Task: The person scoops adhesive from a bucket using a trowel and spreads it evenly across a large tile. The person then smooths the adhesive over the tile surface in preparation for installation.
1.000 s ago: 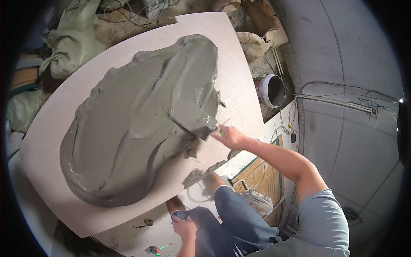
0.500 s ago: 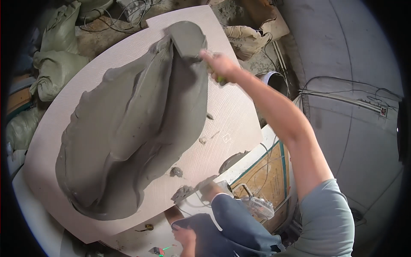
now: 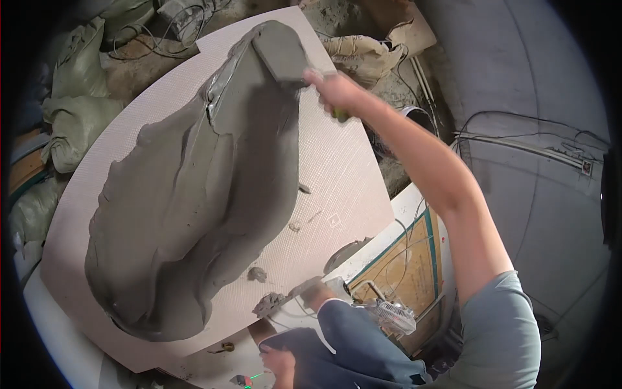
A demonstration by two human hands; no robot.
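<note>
My right hand (image 3: 338, 92) is closed round the green handle of a trowel (image 3: 280, 59). Its flat blade, coated grey, lies against the upper end of a broad spread of wet grey mortar (image 3: 162, 194). The mortar covers much of a large pinkish panel (image 3: 350, 168) with a fine grid texture, thick and folded along its left edge and ridged through the middle. Down by my dark trousers, my left hand (image 3: 280, 363) rests against my thigh, seemingly holding nothing, its fingers partly hidden.
Full sacks (image 3: 78, 123) stand along the left. An open paper bag (image 3: 363, 55) and a white pipe end (image 3: 420, 120) lie beyond the panel's right side. A small fan (image 3: 394, 318) sits near my knee. Mortar lumps (image 3: 257, 274) dot the panel's near part.
The trowel has shifted slightly rightward across the panel's upper end. The mortar there looks flatter, with a folded lip at its left edge. The whole view has moved a little; my left hand stays put.
</note>
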